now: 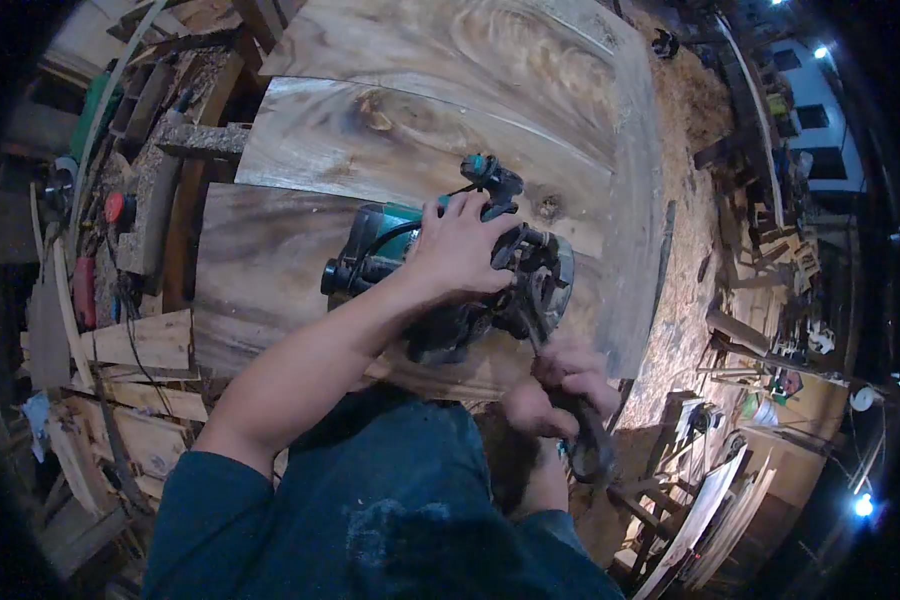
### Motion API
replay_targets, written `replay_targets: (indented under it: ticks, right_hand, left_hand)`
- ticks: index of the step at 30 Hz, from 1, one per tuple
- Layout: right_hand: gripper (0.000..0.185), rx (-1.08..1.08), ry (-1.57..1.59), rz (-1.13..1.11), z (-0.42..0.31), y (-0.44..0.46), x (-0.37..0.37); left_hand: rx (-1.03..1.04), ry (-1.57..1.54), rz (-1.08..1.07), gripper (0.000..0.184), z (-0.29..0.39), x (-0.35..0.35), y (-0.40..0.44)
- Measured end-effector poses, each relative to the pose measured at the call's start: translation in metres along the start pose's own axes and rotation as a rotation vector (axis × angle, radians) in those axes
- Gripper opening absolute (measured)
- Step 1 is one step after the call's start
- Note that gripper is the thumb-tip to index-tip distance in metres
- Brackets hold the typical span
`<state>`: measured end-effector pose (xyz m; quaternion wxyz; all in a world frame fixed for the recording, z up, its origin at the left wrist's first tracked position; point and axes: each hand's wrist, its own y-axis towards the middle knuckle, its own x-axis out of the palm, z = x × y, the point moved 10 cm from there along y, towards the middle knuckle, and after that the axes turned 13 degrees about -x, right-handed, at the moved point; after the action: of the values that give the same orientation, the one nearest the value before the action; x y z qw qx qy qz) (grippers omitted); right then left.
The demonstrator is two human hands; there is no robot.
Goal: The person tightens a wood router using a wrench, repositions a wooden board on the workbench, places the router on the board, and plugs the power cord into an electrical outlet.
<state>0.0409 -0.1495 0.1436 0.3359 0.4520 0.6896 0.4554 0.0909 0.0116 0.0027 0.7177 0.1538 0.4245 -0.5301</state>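
A green and black power router [396,222] lies on its side on a wide wooden board [270,240], its round base facing right. My left hand [458,250] is pressed over the router's body, fingers wrapped round it near the side handle [492,172]. In my right hand [562,390] is a wrench [592,450], whose far end reaches into the router's collet area beside the base. That hand is slightly blurred. Whether the wrench's jaw sits on the nut, I cannot make out.
More wood-grained boards [450,50] extend behind the router. At left, wood offcuts [150,230], a red round object [120,208] and cables lie about. Wood shavings [685,250] cover the floor at right, near stacked timber strips [700,530] and lit lamps.
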Motion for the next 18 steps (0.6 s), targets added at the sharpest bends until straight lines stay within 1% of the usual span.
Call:
replay_targets:
  ticks: [2, 5, 8, 10, 12, 14, 17, 18]
  right_hand:
    - [0.051, 0.012, -0.056, -0.023, 0.003, -0.002, 0.006]
    - [0.048, 0.080, -0.032, -0.061, 0.008, -0.009, 0.008]
    - [0.045, 0.112, -0.034, -0.097, -0.012, -0.016, 0.012]
    - [0.043, 0.079, -0.017, -0.202, -0.025, -0.040, 0.014]
    - [0.039, 0.122, 0.002, -0.308, -0.036, -0.062, 0.016]
    - [0.039, 0.142, 0.055, -0.390, -0.034, -0.070, 0.015]
    - [0.035, 0.092, 0.177, -0.280, -0.009, -0.046, 0.006]
    - [0.031, 0.109, 0.180, -0.235, 0.002, -0.034, 0.006]
  left_hand:
    - [-0.003, -0.006, -0.014, 0.078, 0.000, 0.000, 0.000]
    - [0.008, -0.034, -0.021, 0.077, 0.001, -0.002, -0.001]
    - [-0.011, -0.033, -0.021, 0.076, 0.003, -0.005, -0.004]
    - [-0.009, -0.030, -0.020, 0.075, 0.005, -0.009, -0.005]
    - [-0.013, -0.027, -0.025, 0.074, 0.006, -0.010, -0.006]
    - [-0.023, -0.022, -0.029, 0.075, 0.006, -0.011, -0.007]
    - [-0.018, -0.023, -0.016, 0.074, 0.006, -0.010, -0.005]
    - [-0.010, 0.004, -0.003, 0.075, 0.008, -0.009, -0.004]
